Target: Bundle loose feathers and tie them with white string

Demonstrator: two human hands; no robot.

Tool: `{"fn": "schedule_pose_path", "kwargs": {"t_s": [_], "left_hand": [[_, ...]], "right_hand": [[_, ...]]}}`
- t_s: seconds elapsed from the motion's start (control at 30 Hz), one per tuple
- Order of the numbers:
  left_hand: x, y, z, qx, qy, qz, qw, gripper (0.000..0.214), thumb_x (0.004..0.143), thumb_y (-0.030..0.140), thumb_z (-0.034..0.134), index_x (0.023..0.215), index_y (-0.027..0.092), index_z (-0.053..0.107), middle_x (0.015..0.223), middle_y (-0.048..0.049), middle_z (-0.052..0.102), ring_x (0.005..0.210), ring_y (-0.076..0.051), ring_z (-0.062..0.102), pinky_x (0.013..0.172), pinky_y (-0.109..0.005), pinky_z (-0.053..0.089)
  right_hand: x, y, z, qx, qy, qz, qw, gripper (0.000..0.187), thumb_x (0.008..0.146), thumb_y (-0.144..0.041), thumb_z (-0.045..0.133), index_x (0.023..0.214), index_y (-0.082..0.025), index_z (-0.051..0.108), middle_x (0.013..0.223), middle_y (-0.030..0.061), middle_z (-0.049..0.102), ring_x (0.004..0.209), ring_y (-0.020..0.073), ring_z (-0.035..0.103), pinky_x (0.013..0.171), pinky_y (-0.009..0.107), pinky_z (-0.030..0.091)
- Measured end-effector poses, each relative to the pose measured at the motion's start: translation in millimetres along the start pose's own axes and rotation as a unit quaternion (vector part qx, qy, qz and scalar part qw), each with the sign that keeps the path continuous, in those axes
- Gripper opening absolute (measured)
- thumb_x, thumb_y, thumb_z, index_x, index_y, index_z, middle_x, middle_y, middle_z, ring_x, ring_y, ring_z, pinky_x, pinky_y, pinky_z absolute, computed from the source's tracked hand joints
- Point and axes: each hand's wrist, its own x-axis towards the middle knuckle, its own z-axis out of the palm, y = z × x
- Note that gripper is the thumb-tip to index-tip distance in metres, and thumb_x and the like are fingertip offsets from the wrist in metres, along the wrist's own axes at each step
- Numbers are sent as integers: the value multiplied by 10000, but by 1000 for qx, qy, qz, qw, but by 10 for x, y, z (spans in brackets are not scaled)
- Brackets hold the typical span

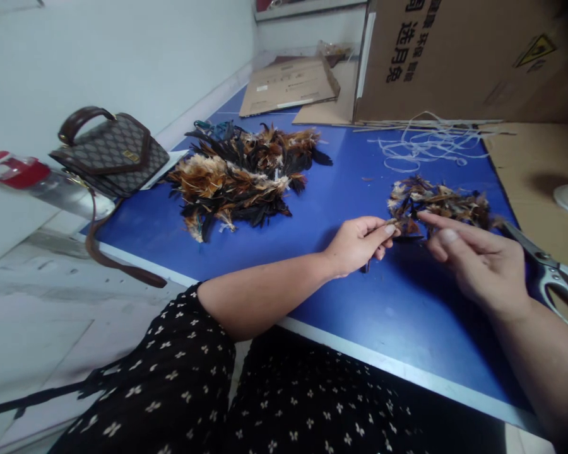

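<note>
My left hand [360, 243] is closed in a pinch on a small bunch of brown and black feathers [404, 226] over the blue table [284, 208]. My right hand [478, 258] is just to the right of it, fingers stretched out toward the same bunch and the fingertips touching it. A small heap of feathers [442, 200] lies right behind both hands. A much larger pile of brown, black and cream feathers [246, 173] lies on the table to the left.
Metal scissors [549, 274] lie at the right by my right wrist. White string [426, 148] is strewn at the back. A large cardboard box [459, 57] and flat cardboard [288, 85] stand behind. A patterned handbag [111, 154] and a red-capped bottle [33, 180] sit left.
</note>
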Motion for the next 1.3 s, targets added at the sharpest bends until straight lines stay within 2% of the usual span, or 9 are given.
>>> {"fn": "schedule_pose_path", "kwargs": {"t_s": [0.17,0.27,0.43,0.6,0.73,0.83,0.93,1.17,1.3], "left_hand": [[-51,-23,-7,-3,-78,-19,997,260,1067,381,823,1021,140,739,796,33,703,599,-46,619,634,-235,491],[-86,11,3,1,-110,-36,993,399,978,497,916,957,149,721,799,21,714,615,-55,627,645,-252,507],[-95,46,-7,-9,-163,-47,986,448,924,518,957,883,141,718,803,8,701,631,-64,636,654,-273,508],[-87,-15,-36,17,-204,-28,978,375,962,470,927,975,124,782,802,6,697,634,-66,615,647,-268,485],[-61,-26,-15,5,-106,-1,994,248,1070,369,817,1009,133,775,774,25,668,604,-51,570,631,-251,462],[-19,5,7,-36,1,35,999,229,1111,347,769,1007,143,761,768,34,648,599,-47,550,645,-245,471],[20,29,13,-54,66,61,994,208,1128,310,744,995,150,744,762,39,641,588,-46,543,646,-240,472],[26,10,18,-41,86,70,993,180,1154,245,680,1006,153,723,770,50,644,583,-39,551,640,-224,459],[31,2,14,-42,101,79,991,184,1160,235,664,1005,149,714,771,59,630,580,-36,554,638,-222,465]], "right_hand": [[-24,15,56,-26,-37,-68,997,488,961,-474,907,1437,-370,872,1048,32,880,791,176,754,748,346,685],[4,-13,56,-39,-50,-97,993,337,971,-448,900,1298,-372,930,1110,48,915,877,220,836,852,408,730],[66,-90,-3,-15,-67,-102,992,100,969,-429,910,1026,-364,959,912,23,888,757,212,814,732,370,684],[54,-137,6,-7,-92,-96,991,205,974,-490,898,893,-303,919,806,34,841,676,208,759,663,367,637],[26,-83,20,-42,-28,-52,997,286,1068,-538,784,1086,-291,928,864,40,832,643,185,691,619,358,566],[74,40,-5,-133,36,-95,986,291,1079,-517,757,1137,-286,923,975,77,870,814,244,773,793,417,625],[140,161,-31,-208,44,-147,966,253,1048,-472,770,1060,-263,912,993,104,878,900,285,808,874,448,641],[118,321,-19,-330,-22,-170,928,302,1037,-462,731,1173,-259,909,982,90,783,839,253,745,678,378,560],[110,384,-8,-377,-34,-178,908,289,1065,-438,683,1066,-241,894,977,89,759,831,252,731,631,367,501]]}}
